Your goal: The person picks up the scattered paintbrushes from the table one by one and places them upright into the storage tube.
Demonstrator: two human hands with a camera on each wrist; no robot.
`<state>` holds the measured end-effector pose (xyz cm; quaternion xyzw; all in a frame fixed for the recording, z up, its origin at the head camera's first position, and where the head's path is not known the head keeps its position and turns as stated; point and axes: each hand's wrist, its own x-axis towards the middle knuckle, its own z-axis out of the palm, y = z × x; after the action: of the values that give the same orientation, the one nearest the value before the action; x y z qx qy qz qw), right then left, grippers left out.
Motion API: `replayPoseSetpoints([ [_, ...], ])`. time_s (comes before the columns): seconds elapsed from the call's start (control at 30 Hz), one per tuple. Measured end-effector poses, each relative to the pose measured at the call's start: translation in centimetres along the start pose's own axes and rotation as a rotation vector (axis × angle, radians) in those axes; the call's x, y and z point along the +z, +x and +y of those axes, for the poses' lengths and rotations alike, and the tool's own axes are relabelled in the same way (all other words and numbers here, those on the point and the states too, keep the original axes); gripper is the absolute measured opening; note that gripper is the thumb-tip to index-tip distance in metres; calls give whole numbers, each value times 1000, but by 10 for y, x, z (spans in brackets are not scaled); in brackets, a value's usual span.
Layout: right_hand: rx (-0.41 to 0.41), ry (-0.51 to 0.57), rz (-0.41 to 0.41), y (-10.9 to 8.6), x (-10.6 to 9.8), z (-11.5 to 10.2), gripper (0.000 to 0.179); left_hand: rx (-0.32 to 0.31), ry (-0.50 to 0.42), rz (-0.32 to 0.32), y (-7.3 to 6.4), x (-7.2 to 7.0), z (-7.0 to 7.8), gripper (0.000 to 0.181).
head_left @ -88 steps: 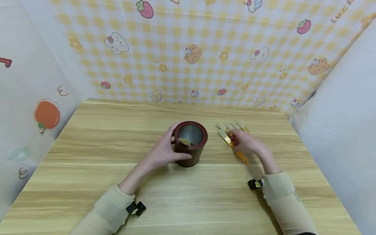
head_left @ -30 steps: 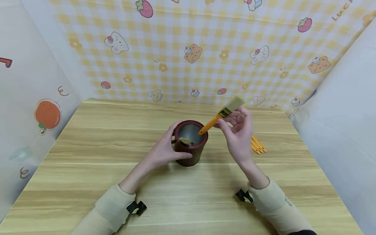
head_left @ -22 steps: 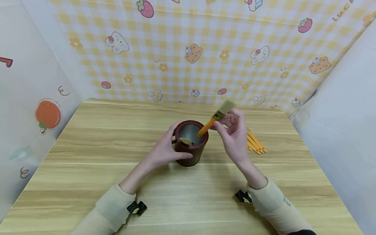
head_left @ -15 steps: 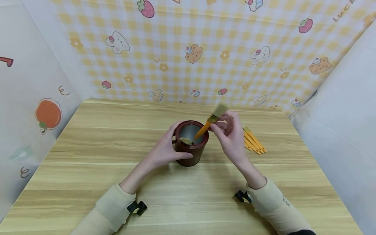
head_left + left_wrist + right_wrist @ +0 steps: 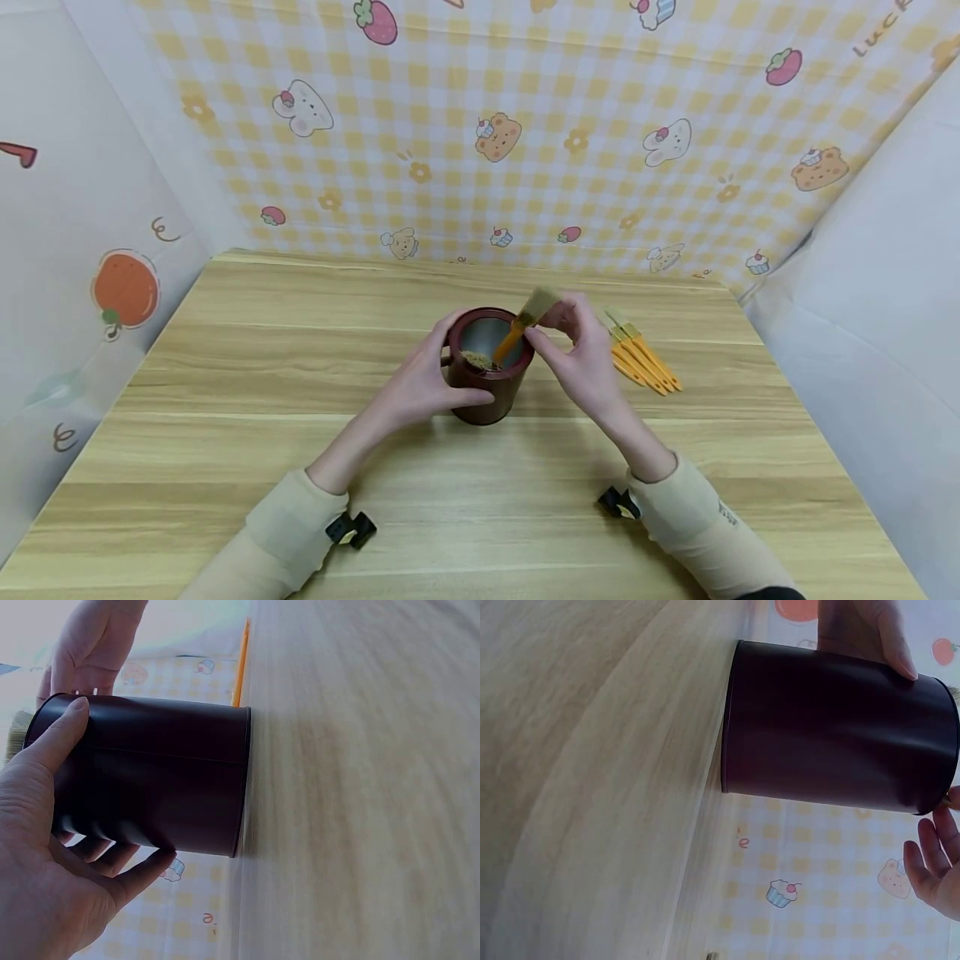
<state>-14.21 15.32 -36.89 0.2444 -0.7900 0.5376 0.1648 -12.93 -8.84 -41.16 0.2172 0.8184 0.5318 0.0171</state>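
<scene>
Canister [image 5: 150, 776], clamped in left hand [image 5: 417, 385]; paintbrush [image 5: 518, 328] (bristles [image 5: 541, 302] up), pinched in right hand [image 5: 582, 360], handle [image 5: 506, 347] inside canister

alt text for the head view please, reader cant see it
A paintbrush tilts handle-down into a dark red can, the person's right hand at the rim beside it and the left hand gripping the can. More orange-handled brushes lie to the right on a wooden table.

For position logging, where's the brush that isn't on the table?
In the head view, just right of centre, the brush slants handle-down into the can, held by the right hand.
</scene>
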Motion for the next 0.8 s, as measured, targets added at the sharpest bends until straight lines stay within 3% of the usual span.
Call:
replayPoseSetpoints([
  [0.37, 34, 8, 0, 4, -5, 1, 39, -31, -2, 4, 0, 1, 1, 110],
  [0.8, 124, 30, 31, 19, -42, 21, 45, -43, 14, 14, 0, 1, 0, 111],
])
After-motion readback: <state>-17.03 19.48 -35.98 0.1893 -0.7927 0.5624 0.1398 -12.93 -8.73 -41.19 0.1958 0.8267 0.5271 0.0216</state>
